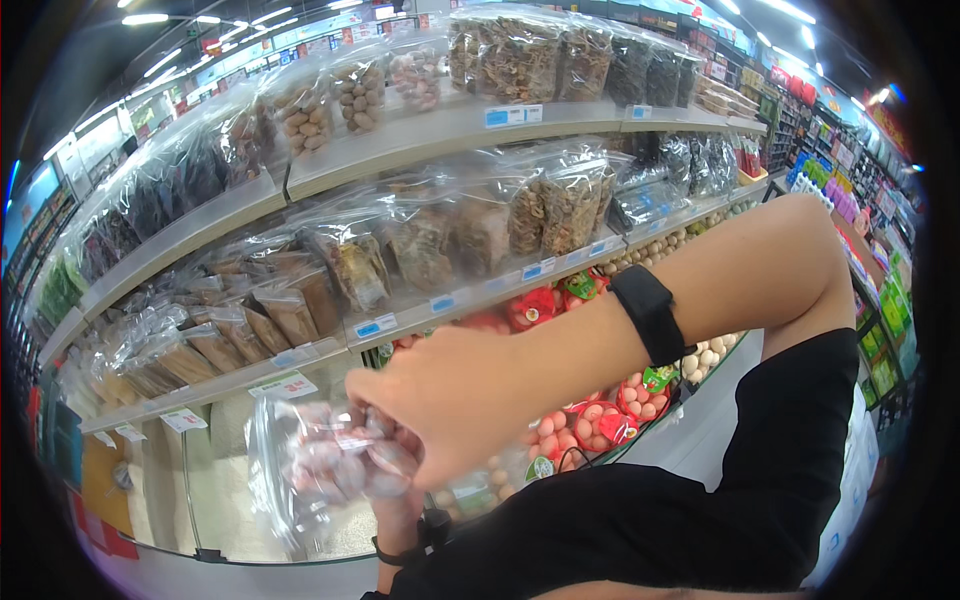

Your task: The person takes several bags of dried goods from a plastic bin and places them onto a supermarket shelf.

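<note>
A clear zip bag of pinkish-white dried pieces [337, 457] hangs in front of me at the lower left of the view, blurred by motion. My right hand [427, 405] reaches across from the right, its fingers curled on the right side of this bag. Below it, my left hand [397, 510] comes up against the bag's lower right corner; its fingers are mostly hidden behind the bag and my right hand, so its hold is unclear. A similar bag of pinkish pieces [415, 79] stands on the top shelf.
Shelves [450, 120] ahead carry bagged dried goods. Below the lower shelf edge [405, 319], red net bags of eggs [592, 427] lie in a glass-edged bin, beside a pale grain-like bulk good [232, 487]. Price labels [283, 385] line the shelf edge.
</note>
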The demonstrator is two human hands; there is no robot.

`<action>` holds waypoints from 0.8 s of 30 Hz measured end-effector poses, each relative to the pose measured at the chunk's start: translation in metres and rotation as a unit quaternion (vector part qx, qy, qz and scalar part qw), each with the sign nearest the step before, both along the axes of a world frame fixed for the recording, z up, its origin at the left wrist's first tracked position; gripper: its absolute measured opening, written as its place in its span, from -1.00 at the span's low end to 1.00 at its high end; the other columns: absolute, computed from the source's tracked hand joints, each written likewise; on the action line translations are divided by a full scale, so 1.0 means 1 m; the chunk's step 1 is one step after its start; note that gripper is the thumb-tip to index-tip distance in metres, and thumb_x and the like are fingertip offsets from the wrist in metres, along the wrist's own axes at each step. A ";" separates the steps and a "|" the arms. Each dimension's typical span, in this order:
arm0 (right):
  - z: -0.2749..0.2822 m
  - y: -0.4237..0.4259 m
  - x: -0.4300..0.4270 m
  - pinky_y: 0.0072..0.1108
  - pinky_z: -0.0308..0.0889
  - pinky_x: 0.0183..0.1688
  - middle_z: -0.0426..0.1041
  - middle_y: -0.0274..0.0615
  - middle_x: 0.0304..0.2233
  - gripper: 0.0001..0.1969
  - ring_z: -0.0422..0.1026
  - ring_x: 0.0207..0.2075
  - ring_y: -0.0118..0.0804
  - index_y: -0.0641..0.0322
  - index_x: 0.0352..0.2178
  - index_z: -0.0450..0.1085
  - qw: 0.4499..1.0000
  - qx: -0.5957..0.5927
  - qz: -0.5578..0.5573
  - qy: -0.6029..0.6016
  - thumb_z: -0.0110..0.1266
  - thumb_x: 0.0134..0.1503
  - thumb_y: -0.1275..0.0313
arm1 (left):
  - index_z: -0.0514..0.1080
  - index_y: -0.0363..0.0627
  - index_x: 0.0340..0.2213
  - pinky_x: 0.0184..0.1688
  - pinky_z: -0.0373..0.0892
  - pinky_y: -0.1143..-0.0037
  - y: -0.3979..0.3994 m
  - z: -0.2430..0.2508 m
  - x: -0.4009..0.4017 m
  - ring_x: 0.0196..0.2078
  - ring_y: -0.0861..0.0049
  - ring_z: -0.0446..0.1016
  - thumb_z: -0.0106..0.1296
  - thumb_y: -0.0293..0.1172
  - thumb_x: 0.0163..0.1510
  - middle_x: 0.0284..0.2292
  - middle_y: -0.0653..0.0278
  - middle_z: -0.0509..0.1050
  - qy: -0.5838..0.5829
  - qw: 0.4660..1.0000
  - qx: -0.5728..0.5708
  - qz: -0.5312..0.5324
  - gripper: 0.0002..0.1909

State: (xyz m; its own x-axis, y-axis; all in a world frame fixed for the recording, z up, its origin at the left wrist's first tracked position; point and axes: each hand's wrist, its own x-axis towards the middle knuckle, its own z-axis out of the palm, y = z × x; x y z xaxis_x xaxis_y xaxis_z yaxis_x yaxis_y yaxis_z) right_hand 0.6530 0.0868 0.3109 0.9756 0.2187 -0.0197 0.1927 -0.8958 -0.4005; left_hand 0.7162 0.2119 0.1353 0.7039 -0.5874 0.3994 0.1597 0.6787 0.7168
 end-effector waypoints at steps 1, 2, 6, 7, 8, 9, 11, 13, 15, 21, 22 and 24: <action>0.000 -0.005 0.005 -0.42 0.36 -0.44 0.47 -0.14 -0.48 -0.43 0.47 -0.48 -0.14 0.28 -0.22 0.22 1.000 -0.002 0.002 0.003 0.19 -0.28 0.23 | 0.09 -0.05 -0.02 -0.16 0.31 0.41 -0.001 -0.001 0.002 -0.17 0.50 0.30 0.24 -0.02 -0.22 -0.19 0.35 0.26 -0.001 1.000 0.001 0.006 -0.20; 0.001 -0.011 0.010 -0.45 0.37 -0.43 0.48 -0.16 -0.48 -0.43 0.48 -0.47 -0.18 0.29 -0.23 0.23 0.999 0.036 -0.023 -0.019 0.21 -0.29 0.22 | 0.09 -0.04 -0.02 -0.16 0.31 0.41 0.002 -0.003 0.003 -0.17 0.50 0.30 0.24 -0.01 -0.23 -0.19 0.35 0.26 -0.003 1.000 0.001 0.010 -0.20; 0.019 -0.055 0.037 -0.59 0.37 -0.41 0.47 -0.14 -0.48 -0.36 0.47 -0.46 -0.40 0.39 -0.22 0.23 0.975 0.163 -0.100 -0.116 0.31 -0.31 0.25 | 0.10 -0.02 -0.03 -0.14 0.29 0.41 0.007 -0.020 0.011 -0.13 0.51 0.27 0.24 0.03 -0.24 -0.17 0.34 0.24 -0.013 0.998 0.042 0.046 -0.18; 0.019 -0.075 0.050 -0.58 0.37 -0.37 0.46 -0.15 -0.46 -0.33 0.46 -0.43 -0.40 0.40 -0.19 0.22 0.961 0.193 -0.119 -0.161 0.32 -0.28 0.21 | 0.10 -0.02 -0.03 -0.14 0.29 0.41 0.008 -0.023 0.013 -0.13 0.51 0.27 0.24 0.03 -0.24 -0.17 0.34 0.24 -0.005 0.998 0.040 0.049 -0.18; 0.017 -0.092 0.072 -0.58 0.41 -0.33 0.45 0.04 -0.33 -0.33 0.47 -0.38 -0.29 0.51 -0.21 0.21 0.929 0.248 -0.075 -0.266 0.30 -0.28 0.24 | 0.11 -0.02 -0.03 -0.14 0.29 0.43 0.019 -0.019 0.011 -0.14 0.52 0.27 0.24 0.03 -0.24 -0.18 0.34 0.24 -0.001 0.997 0.046 0.067 -0.19; 0.034 -0.101 0.078 -0.56 0.42 -0.32 0.42 0.03 -0.29 -0.27 0.46 -0.35 -0.26 0.50 -0.15 0.15 0.928 0.228 -0.136 -0.262 0.33 -0.25 0.23 | 0.11 -0.02 -0.04 -0.14 0.28 0.44 0.024 -0.022 0.012 -0.14 0.52 0.27 0.23 0.03 -0.23 -0.18 0.35 0.24 0.008 0.996 0.052 0.072 -0.20; 0.041 -0.143 0.099 -0.58 0.43 -0.36 0.39 -0.02 -0.33 -0.28 0.45 -0.38 -0.28 0.48 -0.16 0.14 0.888 0.137 -0.245 -0.364 0.33 -0.23 0.21 | 0.13 -0.02 -0.05 -0.14 0.27 0.45 0.024 -0.038 0.016 -0.14 0.53 0.27 0.23 0.03 -0.23 -0.18 0.35 0.24 0.025 0.995 0.058 0.076 -0.22; 0.048 -0.187 0.125 -0.53 0.44 -0.39 0.40 0.00 -0.35 -0.32 0.46 -0.48 -0.31 0.50 -0.19 0.11 0.847 0.181 -0.247 -0.435 0.31 -0.23 0.30 | 0.13 -0.02 -0.06 -0.14 0.27 0.46 0.031 -0.042 0.015 -0.15 0.54 0.27 0.22 0.04 -0.22 -0.19 0.35 0.23 0.039 0.990 0.074 0.109 -0.24; 0.054 -0.235 0.141 -0.50 0.41 -0.35 0.41 0.03 -0.35 -0.27 0.48 -0.46 -0.21 0.47 -0.17 0.09 0.794 0.153 -0.333 -0.485 0.31 -0.29 0.25 | 0.14 -0.02 -0.07 -0.15 0.26 0.46 0.036 -0.042 0.010 -0.16 0.55 0.26 0.21 0.06 -0.21 -0.19 0.35 0.23 0.045 0.988 0.080 0.124 -0.24; 0.059 -0.310 0.174 -0.46 0.34 -0.19 0.41 0.13 -0.30 -0.12 0.46 -0.28 -0.06 0.51 -0.11 0.03 0.736 0.002 -0.488 -0.469 0.31 -0.36 0.17 | 0.14 -0.03 -0.10 -0.18 0.26 0.45 0.045 -0.047 -0.001 -0.20 0.55 0.26 0.15 0.05 -0.15 -0.23 0.34 0.23 0.062 0.974 0.097 0.198 -0.32; 0.057 -0.323 0.180 -0.44 0.32 -0.14 0.41 0.15 -0.30 -0.09 0.44 -0.24 -0.03 0.54 -0.09 0.00 0.737 0.030 -0.510 -0.443 0.32 -0.36 0.17 | 0.14 -0.03 -0.10 -0.18 0.26 0.45 0.046 -0.047 -0.004 -0.20 0.55 0.26 0.15 0.05 -0.15 -0.23 0.34 0.23 0.061 0.972 0.095 0.205 -0.32; 0.053 -0.339 0.192 -0.47 0.34 -0.21 0.41 0.14 -0.30 -0.10 0.45 -0.27 -0.06 0.55 -0.10 -0.01 0.744 0.074 -0.528 -0.402 0.31 -0.36 0.19 | 0.15 -0.04 -0.12 -0.19 0.25 0.45 0.046 -0.048 -0.008 -0.22 0.54 0.26 0.10 -0.06 -0.08 -0.25 0.33 0.24 0.076 0.968 0.102 0.216 -0.44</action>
